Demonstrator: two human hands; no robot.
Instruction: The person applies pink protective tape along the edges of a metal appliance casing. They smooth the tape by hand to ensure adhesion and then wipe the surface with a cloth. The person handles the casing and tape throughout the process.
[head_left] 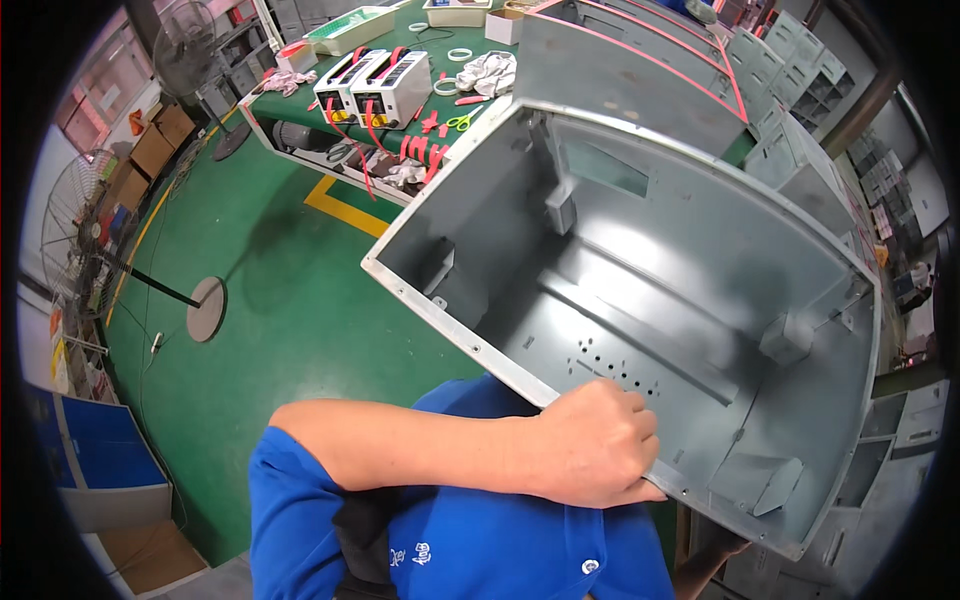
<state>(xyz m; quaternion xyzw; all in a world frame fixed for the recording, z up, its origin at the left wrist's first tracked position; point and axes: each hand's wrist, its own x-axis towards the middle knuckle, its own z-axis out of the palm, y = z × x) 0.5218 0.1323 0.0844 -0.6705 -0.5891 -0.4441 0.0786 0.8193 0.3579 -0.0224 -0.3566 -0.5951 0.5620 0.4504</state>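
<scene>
A large grey sheet-metal enclosure point(640, 240) lies tilted in front of me, its open side facing up toward me. Inside it are brackets, ribs, a rectangular cutout and several small holes. My left hand point(600, 445) reaches across my body and is closed over the near rim, fingers curled inside the wall. Below the near right corner of the enclosure, a small part of my right hand point(725, 545) shows. Its fingers are hidden by the metal, so its grip cannot be made out.
A green-topped bench point(285, 110) carries two white tape dispensers point(395, 88), tape rolls, gloves and green scissors point(462, 122). Another grey enclosure with red-taped edges point(620, 75) stands behind. Standing fans point(90, 235) are on the left. More grey metal cabinets point(800, 170) stand at right.
</scene>
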